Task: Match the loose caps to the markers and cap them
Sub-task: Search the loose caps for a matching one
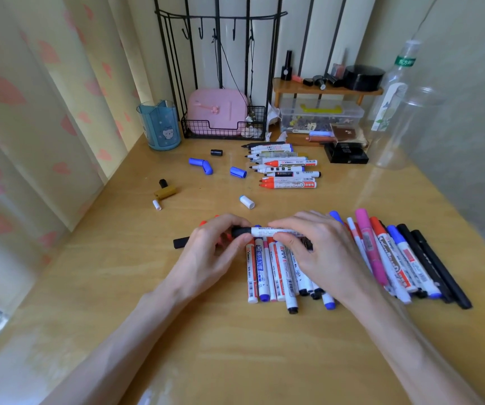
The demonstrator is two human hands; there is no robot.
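I hold a white whiteboard marker (267,230) level over the desk. My left hand (215,252) pinches its black cap (241,231) at the left end, and my right hand (320,252) grips the barrel. Below my hands lies a row of capped markers (267,273), which fans out to the right (404,258). Farther back sits a stack of uncapped markers (286,168) with tips pointing left. Loose caps lie scattered to the left: blue caps (201,165) (238,172), a black cap (216,152), a white cap (247,202), a gold cap (165,192) and a small white cap (156,204).
A black object (180,242) lies on the desk just left of my left hand. A blue cup (159,127), a wire rack with a pink case (223,118), a clear box (321,115), a black box (346,153) and a clear bottle (396,112) line the back.
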